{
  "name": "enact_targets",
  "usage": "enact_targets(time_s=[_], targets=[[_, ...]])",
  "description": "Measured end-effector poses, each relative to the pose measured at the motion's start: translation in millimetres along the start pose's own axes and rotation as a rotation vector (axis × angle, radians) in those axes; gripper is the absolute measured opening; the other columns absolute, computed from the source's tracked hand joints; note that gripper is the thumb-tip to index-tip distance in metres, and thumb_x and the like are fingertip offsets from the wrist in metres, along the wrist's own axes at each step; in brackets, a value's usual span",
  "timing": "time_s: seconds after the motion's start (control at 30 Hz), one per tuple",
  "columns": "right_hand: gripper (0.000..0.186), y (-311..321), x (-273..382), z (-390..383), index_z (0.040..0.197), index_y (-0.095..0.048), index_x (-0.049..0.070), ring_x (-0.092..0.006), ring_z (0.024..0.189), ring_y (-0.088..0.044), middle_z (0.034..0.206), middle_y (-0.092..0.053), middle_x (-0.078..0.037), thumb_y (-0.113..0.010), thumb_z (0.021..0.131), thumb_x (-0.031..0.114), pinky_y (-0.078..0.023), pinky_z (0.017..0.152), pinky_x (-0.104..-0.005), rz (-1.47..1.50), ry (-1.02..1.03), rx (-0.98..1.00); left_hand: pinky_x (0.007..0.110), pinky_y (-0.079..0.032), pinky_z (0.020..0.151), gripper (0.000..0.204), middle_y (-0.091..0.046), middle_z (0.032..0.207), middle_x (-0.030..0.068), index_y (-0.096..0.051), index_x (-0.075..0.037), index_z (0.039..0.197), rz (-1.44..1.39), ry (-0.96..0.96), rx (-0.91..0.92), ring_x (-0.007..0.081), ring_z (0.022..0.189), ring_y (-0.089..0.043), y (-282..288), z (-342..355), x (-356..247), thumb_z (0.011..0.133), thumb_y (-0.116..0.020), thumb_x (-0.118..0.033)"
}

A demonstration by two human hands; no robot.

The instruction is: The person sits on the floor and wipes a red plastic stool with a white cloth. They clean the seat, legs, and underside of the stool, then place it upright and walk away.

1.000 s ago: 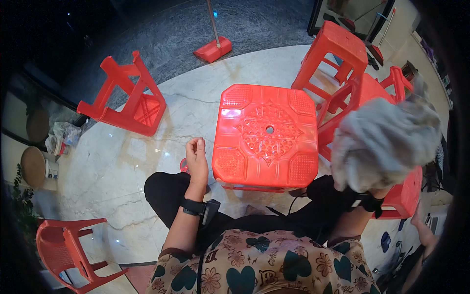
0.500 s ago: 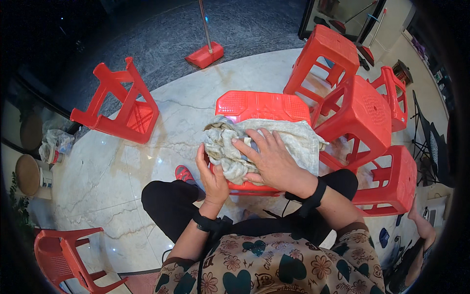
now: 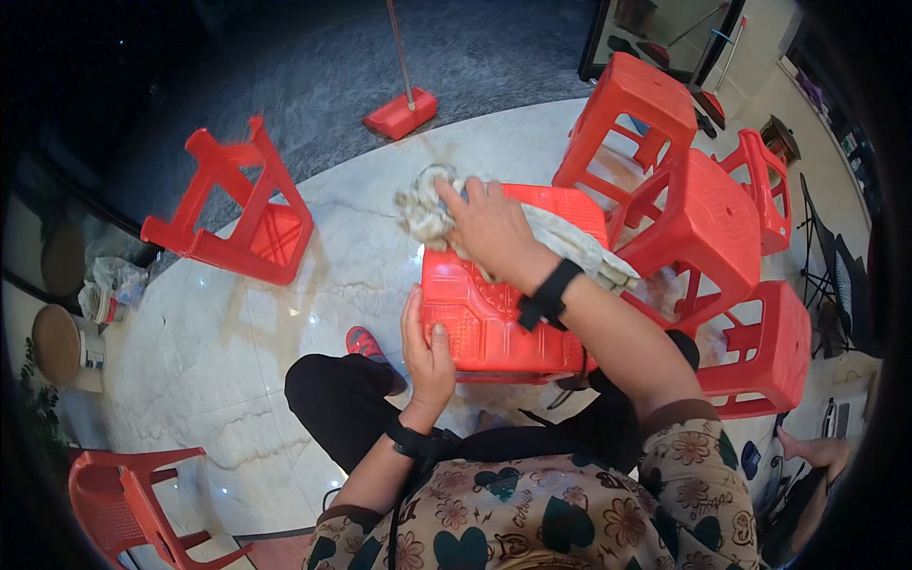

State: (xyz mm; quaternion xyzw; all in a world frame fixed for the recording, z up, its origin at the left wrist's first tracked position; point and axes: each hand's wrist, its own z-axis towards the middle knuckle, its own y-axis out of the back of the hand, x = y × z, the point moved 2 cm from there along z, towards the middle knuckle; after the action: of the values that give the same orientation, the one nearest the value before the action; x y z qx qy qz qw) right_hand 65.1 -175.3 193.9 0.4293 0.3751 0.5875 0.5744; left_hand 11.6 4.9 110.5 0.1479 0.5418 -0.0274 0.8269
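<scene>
In front of my knees stands a red plastic stool (image 3: pixel 503 332) with a textured top. My left hand (image 3: pixel 429 366) braces its near left edge, thumb over the top and fingers along the outer side. Toward the stool's far left corner, my right hand (image 3: pixel 494 228) grips a crumpled pale grey-beige rag (image 3: pixel 426 211). The rag's loose end (image 3: pixel 579 249) trails rightward across the stool top under my wrist. The right fingertips are partly sunk in the folds.
Several red stools, including an upright one (image 3: pixel 708 214), crowd the right side. A tipped red stool (image 3: pixel 242 214) lies at the left. A red chair (image 3: pixel 133 499) is lower left, a red dustpan (image 3: pixel 401 114) ahead. Another person's leg (image 3: pixel 822 451) shows lower right.
My right hand has pushed the rag away from me to the stool's far left, uncovering the near part of the top. The left hand stays at the edge, shifted slightly.
</scene>
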Motion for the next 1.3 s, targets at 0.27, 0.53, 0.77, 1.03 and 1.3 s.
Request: enact_targets(time_s=[0.27,0.53,0.77,1.03,1.3], targets=[[0.065,9,-92,-5,0.138,-0.043,0.016,-0.0386,0.09,-0.061,0.108,-0.055,-0.018,-0.07,0.081,0.03,-0.053,0.072,-0.0463,-0.037,-0.309,0.051,0.041,-0.03,0.112,0.041,-0.042,0.144,0.0226,-0.046,0.004,0.133,-0.111,0.048,-0.075,0.0338,0.134,-0.041,-5,-2,0,0.093,-0.044,-0.005],[0.068,57,-135,-104,0.135,-0.049,0.013,-0.0395,0.099,-0.06,0.112,-0.058,-0.02,-0.077,0.075,0.027,-0.052,0.083,-0.045,0.123,-0.38,-0.024,0.042,-0.029,0.112,0.036,-0.044,0.142,0.0206,-0.049,0.004,0.128,-0.135,0.05,-0.086,0.0315,0.133,-0.041,-9,-7,14,0.095,-0.045,-0.009],[0.06,173,-129,-104,0.135,-0.051,0.003,-0.0156,0.104,-0.063,0.12,-0.064,-0.006,-0.076,0.082,0.016,-0.05,0.09,-0.0302,1.075,-0.323,-0.436,0.042,-0.031,0.11,0.03,-0.045,0.141,0.0208,-0.054,0.003,0.12,0.003,0.004,-0.093,0.0326,0.131,-0.042,-5,0,11,0.093,-0.045,-0.006],[0.083,126,-105,-91,0.143,-0.039,0.01,-0.0378,0.127,-0.044,0.136,-0.042,-0.021,-0.081,0.073,0.026,-0.04,0.104,-0.0425,0.348,-0.201,-0.223,0.043,-0.031,0.109,0.039,-0.045,0.137,0.0229,-0.047,0.004,0.129,0.063,-0.059,-0.057,0.0373,0.13,-0.04,-60,80,44,0.094,-0.048,-0.012],[0.08,93,-90,-161,0.139,-0.044,0.013,-0.0427,0.129,-0.039,0.14,-0.038,-0.022,-0.081,0.07,0.03,-0.037,0.105,-0.048,0.231,-0.153,-0.023,0.048,-0.026,0.11,0.058,-0.037,0.136,0.0282,-0.035,0.009,0.136,0.177,0.068,-0.287,0.0426,0.13,-0.034,-49,87,51,0.093,-0.057,-0.023]])
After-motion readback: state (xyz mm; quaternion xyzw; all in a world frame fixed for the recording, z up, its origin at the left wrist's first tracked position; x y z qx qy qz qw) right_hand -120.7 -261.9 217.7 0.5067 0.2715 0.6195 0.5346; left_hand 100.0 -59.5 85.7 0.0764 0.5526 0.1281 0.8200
